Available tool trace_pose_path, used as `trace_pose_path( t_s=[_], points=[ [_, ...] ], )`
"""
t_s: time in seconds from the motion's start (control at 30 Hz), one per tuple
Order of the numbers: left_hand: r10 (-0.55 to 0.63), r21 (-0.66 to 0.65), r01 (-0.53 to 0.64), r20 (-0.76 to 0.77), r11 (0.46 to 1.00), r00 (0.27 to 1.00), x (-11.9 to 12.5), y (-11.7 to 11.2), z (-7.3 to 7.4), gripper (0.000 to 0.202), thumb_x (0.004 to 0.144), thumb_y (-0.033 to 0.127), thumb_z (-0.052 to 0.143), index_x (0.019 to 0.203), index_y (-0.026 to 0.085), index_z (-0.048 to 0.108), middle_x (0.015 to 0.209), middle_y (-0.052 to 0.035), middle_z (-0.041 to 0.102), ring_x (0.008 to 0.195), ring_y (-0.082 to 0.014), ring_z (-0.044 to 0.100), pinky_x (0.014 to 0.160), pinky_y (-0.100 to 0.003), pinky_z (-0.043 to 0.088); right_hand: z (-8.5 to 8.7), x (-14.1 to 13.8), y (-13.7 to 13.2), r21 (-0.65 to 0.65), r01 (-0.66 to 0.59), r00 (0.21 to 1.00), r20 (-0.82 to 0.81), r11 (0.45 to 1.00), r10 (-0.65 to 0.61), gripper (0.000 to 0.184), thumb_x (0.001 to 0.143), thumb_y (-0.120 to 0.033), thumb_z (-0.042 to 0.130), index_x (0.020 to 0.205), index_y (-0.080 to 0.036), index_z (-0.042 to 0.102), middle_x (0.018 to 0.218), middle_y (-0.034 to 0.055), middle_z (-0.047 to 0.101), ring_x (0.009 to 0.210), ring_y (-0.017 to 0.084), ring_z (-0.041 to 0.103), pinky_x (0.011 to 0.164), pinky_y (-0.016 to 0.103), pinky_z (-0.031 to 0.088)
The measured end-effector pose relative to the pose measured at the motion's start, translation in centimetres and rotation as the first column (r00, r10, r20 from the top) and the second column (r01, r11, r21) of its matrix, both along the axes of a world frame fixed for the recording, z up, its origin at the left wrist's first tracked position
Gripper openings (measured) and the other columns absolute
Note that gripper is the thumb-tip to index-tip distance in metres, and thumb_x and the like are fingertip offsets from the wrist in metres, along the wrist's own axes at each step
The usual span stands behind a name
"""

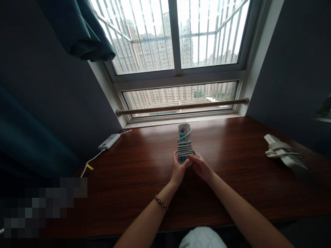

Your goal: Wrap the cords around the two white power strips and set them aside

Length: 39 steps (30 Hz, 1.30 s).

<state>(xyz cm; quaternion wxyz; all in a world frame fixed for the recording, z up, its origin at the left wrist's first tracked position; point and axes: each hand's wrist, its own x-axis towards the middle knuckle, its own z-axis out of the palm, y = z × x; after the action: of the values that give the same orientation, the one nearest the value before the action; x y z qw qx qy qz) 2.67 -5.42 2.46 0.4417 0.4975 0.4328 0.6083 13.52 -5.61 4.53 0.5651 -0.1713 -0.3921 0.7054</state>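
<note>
A white power strip (pixel 183 131) with blue sockets is held up in front of me, over the middle of the brown wooden table. Its pale cord (pixel 185 148) is wound several times around the lower half. My left hand (pixel 179 168) grips the near end, with the thumb across the front and fingers at the left side. At the lower right, my right hand (pixel 200 166) pinches near the last turns of cord, seemingly at the cord's end or plug, which is too small to make out.
On the table's right lies another white power strip (pixel 286 156) wrapped in its own cord. A white box-shaped device (pixel 109 141) with a cable and yellow tag rests at the left edge. Behind the table (pixel 144 155) stand a window and a horizontal rail (pixel 181 107); a teal curtain (pixel 82 34) hangs upper left.
</note>
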Motion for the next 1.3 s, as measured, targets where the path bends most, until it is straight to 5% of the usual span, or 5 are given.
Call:
trace_pose_path(
  t_s=[0.77,0.97,1.1,1.2,1.3],
  points=[
    [-0.075,0.007,0.074,0.127,0.997,0.989,0.0,0.4,-0.2,0.072,0.064,0.029,0.068,0.125,0.018,0.031,0.121,-0.0139,0.051,0.106,-0.0234,0.053,0.091,-0.037,0.041,-0.1,0.1,0.1,0.029,0.026,0.999,0.037,0.999,-0.028,0.034,0.068,-0.027,0.065,0.1,-0.018,0.057,0.089,0.0037,0.065,0.08,0.017,0.06,0.074,0.028,0.045],
    [-0.119,-0.101,0.147,0.243,0.984,0.963,0.1,0.4,-0.2,0.062,0.064,0.034,0.066,0.119,0.018,0.04,0.11,-0.0118,0.058,0.094,-0.0228,0.059,0.076,-0.033,0.049,-0.3,0.1,0.3,0.034,0.036,0.998,0.043,0.999,-0.037,0.031,0.071,-0.027,0.063,0.099,-0.017,0.056,0.092,0.0045,0.063,0.083,0.016,0.058,0.076,0.027,0.045],
    [-0.142,-0.142,0.212,0.394,0.967,0.908,0.0,0.2,0.3,0.053,0.067,0.035,0.063,0.113,0.017,0.046,0.104,-0.0105,0.06,0.085,-0.0212,0.061,0.066,-0.031,0.051,-1.1,0.0,1.1,-0.012,0.137,0.984,0.119,0.991,-0.134,0.055,0.066,-0.028,0.067,0.116,-0.022,0.044,0.107,0.0051,0.057,0.092,0.017,0.056,0.077,0.029,0.045],
    [-0.175,-0.118,0.263,0.489,0.957,0.855,-0.2,0.1,0.8,0.045,0.069,0.035,0.062,0.108,0.014,0.051,0.101,-0.0109,0.062,0.084,-0.021,0.061,0.068,-0.032,0.05,-1.6,-0.4,1.4,0.072,0.323,0.894,0.305,0.944,-0.329,0.066,0.059,-0.03,0.072,0.116,-0.023,0.04,0.114,0.0063,0.05,0.099,0.018,0.052,0.083,0.031,0.044],
    [-0.177,-0.11,0.282,0.552,0.953,0.815,-0.3,0.3,1.1,0.043,0.068,0.034,0.063,0.104,0.012,0.054,0.097,-0.011,0.064,0.08,-0.0202,0.062,0.072,-0.033,0.049,-1.6,-0.7,0.9,0.348,0.458,0.655,0.49,0.818,-0.575,0.055,0.06,-0.034,0.069,0.107,-0.019,0.045,0.107,0.0081,0.05,0.094,0.018,0.052,0.083,0.034,0.045]
  ],
)
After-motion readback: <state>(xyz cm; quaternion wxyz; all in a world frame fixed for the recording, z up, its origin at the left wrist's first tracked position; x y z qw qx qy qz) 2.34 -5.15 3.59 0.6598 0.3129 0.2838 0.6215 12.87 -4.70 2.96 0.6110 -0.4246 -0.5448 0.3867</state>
